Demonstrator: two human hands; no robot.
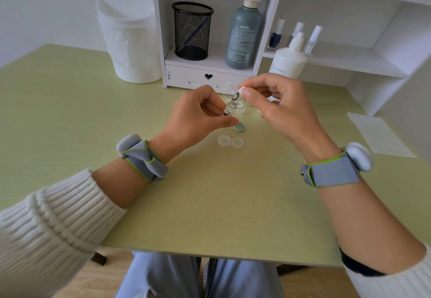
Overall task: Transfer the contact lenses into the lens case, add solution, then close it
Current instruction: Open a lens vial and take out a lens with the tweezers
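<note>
Mid-frame, I am pinching a small glass vial (231, 108) in my left hand (193, 115), its long axis tilting up-right toward my right hand (279, 104), which is pinching a small white piece (241, 87) at its mouth; the open lens case (231, 141) is lying on the tabletop (210, 204) just below, nearer the left thumb, with open room toward the lower edge

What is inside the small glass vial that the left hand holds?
At the vial mouth a dark-ringed contact lens shows, beside the white tool pinched by the right hand. The left hand covers the vial's bottom, so what lies there cannot be seen.
</note>
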